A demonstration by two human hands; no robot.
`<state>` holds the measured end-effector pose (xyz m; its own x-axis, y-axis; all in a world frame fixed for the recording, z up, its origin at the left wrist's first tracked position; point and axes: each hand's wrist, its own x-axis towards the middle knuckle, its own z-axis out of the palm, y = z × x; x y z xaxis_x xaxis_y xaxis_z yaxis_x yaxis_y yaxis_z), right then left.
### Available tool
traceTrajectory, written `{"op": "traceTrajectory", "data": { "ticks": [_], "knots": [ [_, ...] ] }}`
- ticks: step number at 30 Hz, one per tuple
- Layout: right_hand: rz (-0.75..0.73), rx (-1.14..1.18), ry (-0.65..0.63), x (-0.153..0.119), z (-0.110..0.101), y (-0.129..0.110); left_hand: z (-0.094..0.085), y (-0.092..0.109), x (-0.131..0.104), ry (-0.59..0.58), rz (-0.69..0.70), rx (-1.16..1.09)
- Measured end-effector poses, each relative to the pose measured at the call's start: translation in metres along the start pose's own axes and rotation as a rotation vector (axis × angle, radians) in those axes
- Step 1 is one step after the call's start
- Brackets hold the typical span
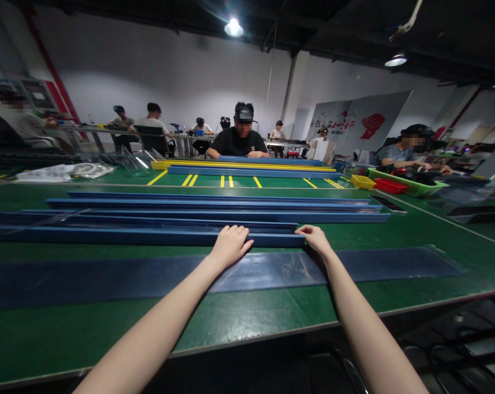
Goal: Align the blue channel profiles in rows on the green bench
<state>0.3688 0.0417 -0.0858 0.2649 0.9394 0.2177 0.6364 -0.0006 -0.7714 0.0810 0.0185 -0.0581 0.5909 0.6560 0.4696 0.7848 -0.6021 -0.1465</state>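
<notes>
A long blue channel-shaped strip (149,236) lies across the green table in front of me, its open side up. My left hand (232,243) grips its near wall, fingers bent over the top edge and thumb on the near side. At the strip's right end, my right hand (315,238) pinches the end with thumb and fingers; the fingertips are partly hidden. Between the strip and my body lies a flat, shiny, clear-looking sheet (263,271), passing beneath my forearms.
More blue channel strips (337,217) lie just beyond. Farther off are a yellow strip (247,165), a dark phone-like slab (387,204), a yellow bin (362,182), a red bin (390,186) and a green tray (425,189). A person (239,137) sits opposite; several others work around.
</notes>
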Motion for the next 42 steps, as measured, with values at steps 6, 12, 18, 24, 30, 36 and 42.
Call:
{"op": "traceTrajectory", "data": {
  "ticks": [6, 12, 18, 24, 30, 36, 42],
  "knots": [
    [-0.003, -0.005, -0.006, 0.0004, 0.0003, 0.0007, 0.0005, -0.0001, 0.0004, 0.004, -0.004, 0.002],
    [-0.008, -0.004, -0.012, 0.0010, 0.0007, 0.0008, 0.0005, 0.0000, 0.0005, 0.000, -0.006, 0.003],
    [0.000, -0.001, -0.019, 0.0007, 0.0003, -0.0001, 0.0014, 0.0008, 0.0004, 0.024, -0.005, 0.006],
    [-0.006, 0.003, -0.020, 0.0001, 0.0002, 0.0005, 0.0036, 0.0011, -0.0003, 0.052, -0.003, -0.019],
    [-0.007, 0.017, -0.012, 0.0006, 0.0009, 0.0014, 0.0042, 0.0006, -0.0007, 0.052, -0.010, -0.040],
    [-0.004, 0.007, -0.012, -0.0004, 0.0001, 0.0002, 0.0029, 0.0013, -0.0007, 0.036, -0.016, -0.041],
    [-0.007, 0.019, -0.013, 0.0001, 0.0007, 0.0015, 0.0032, 0.0014, -0.0004, 0.043, -0.014, -0.051]
  ]
}}
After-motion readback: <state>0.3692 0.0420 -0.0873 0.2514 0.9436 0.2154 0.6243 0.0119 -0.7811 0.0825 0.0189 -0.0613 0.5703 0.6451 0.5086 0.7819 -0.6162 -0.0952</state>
